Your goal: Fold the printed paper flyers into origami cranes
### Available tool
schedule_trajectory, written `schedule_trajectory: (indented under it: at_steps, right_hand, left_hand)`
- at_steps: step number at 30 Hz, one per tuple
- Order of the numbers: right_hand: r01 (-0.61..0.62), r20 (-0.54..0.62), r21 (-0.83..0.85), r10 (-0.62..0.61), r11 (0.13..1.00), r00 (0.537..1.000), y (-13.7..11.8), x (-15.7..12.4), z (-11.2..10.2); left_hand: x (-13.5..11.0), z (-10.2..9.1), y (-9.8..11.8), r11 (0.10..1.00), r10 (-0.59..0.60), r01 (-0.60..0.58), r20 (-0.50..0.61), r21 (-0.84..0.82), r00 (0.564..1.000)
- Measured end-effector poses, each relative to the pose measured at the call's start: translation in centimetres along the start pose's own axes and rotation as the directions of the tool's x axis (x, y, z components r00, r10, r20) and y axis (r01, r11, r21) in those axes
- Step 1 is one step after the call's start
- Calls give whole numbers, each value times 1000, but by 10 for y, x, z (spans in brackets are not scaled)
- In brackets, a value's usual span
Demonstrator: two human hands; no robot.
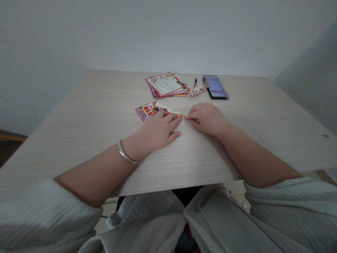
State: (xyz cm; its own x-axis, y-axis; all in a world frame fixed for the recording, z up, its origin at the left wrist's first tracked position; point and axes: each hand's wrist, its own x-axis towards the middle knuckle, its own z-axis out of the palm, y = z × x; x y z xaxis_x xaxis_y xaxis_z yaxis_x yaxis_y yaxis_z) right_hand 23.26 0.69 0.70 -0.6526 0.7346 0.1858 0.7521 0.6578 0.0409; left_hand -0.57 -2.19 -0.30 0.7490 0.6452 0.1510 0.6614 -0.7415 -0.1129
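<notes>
A colourful printed paper flyer [144,111] lies on the table between my hands, with a white part folded over and its right end narrowed to a point. My left hand [159,130] rests on it with fingers stretched out flat and the thumb apart, covering its lower middle. At the pointed right tip, the thumb and fingers of my right hand [206,117] are pinched together on the paper. The fingertips of the two hands are close to each other there.
Farther back lies a stack of printed flyers [167,85]. To its right sits a small folded paper shape [197,90], and beside that a phone [217,89] with a lit, partly blurred screen. The pale wood table [92,116] meets a wall at the back.
</notes>
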Motion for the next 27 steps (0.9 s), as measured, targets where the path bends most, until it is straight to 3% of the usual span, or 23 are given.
schedule_trajectory:
  at_steps: [9, 14, 16, 19, 23, 27]
  right_hand:
    - [20, 59, -41, -17, 999, 998, 13, -7, -12]
    - [-42, -41, 47, 44, 998, 998, 12, -8, -7]
    - [-3, -78, 92, 10, 996, 997, 9, -7, -3]
    - [79, -45, 124, -74, 989, 996, 5, -4, 0]
    - [64, -2, 98, -65, 993, 998, 1, -3, -4]
    - [81, -11, 66, -80, 995, 997, -1, -3, -5]
  left_hand:
    - [0, -1, -1, 1000, 5, -5, 3, 1, 1000]
    - [-2, 0, 0, 1000, 5, -5, -2, 18, 1000]
    - [-2, 1, -1, 1000, 9, -9, -6, 18, 1000]
    - [-1, 4, -7, 999, 44, -44, -13, -7, 999]
    - [1, 12, -18, 988, 133, -136, -52, -70, 990]
    - [0, 18, -24, 987, 130, -138, -94, -80, 987]
